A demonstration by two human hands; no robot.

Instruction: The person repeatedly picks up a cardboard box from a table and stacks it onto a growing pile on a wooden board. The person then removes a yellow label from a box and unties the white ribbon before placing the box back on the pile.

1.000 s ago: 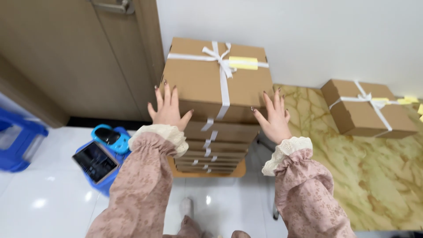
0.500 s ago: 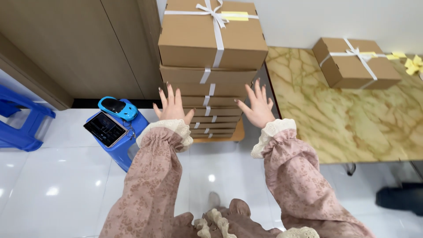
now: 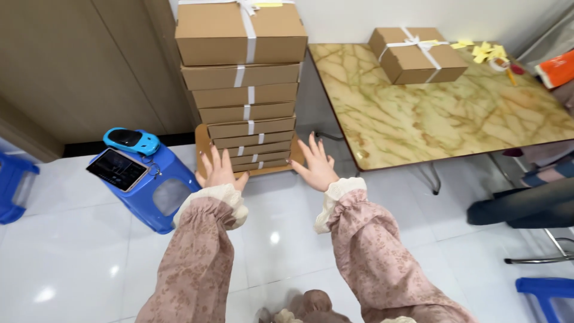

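Blue stool (image 3: 149, 197) at left, carrying a phone (image 3: 117, 169) and toy car (image 3: 131, 140). Left hand (image 3: 220, 172) and right hand (image 3: 318, 165) empty, fingers spread wide, flanking the low part of the stack of ribboned boxes (image 3: 248, 90) without touching. Single box (image 3: 415, 54) on the counter (image 3: 442, 113). Compared with half a second ago, hands lower against the stack.

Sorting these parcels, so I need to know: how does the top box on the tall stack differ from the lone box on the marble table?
The top box sits on a tall stack of boxes; the table box rests alone on the marble table. The top box faces the camera squarely, while the table box lies turned at an angle. Both are brown cardboard tied with white ribbon. Both hands are spread open, holding neither.
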